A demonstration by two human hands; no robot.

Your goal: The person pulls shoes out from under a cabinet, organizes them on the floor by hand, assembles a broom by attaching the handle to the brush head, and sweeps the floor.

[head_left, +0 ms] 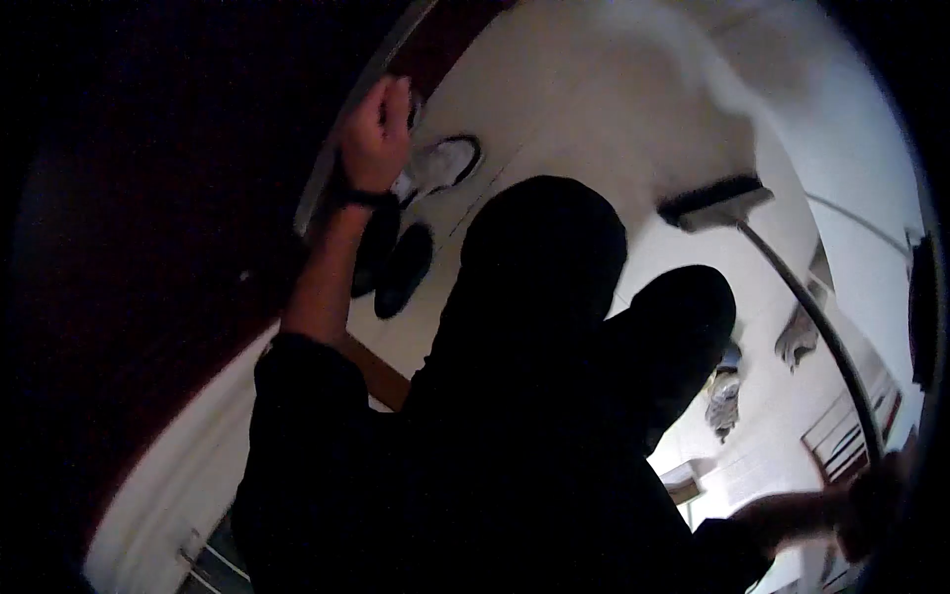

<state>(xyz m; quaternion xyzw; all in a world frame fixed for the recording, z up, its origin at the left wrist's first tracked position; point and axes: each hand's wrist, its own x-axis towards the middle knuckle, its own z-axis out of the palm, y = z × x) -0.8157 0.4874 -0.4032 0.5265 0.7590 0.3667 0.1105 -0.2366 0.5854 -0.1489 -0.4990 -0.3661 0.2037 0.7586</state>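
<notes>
My left hand (378, 139), with a dark band at the wrist, is at the upper left beside the edge of a dark red surface (148, 247). Its fingers are curled, and whatever they may hold is hidden. Below and right of it lie a white shoe (450, 163) and a dark shoe (404, 269). At the lower right, my right hand (861, 515), in deep shadow, is closed around the upper handle of a broom (807, 302). The broom's dark-bristled head lies on the pale floor beyond my bent knees.
My dark-clothed knees (544, 238) fill the middle. Grey crumpled items (724, 401) lie on the floor to the right, with another (797, 342) near the pale wall (861, 208). A slatted rack (849, 436) stands at the right. Much of the left is dark.
</notes>
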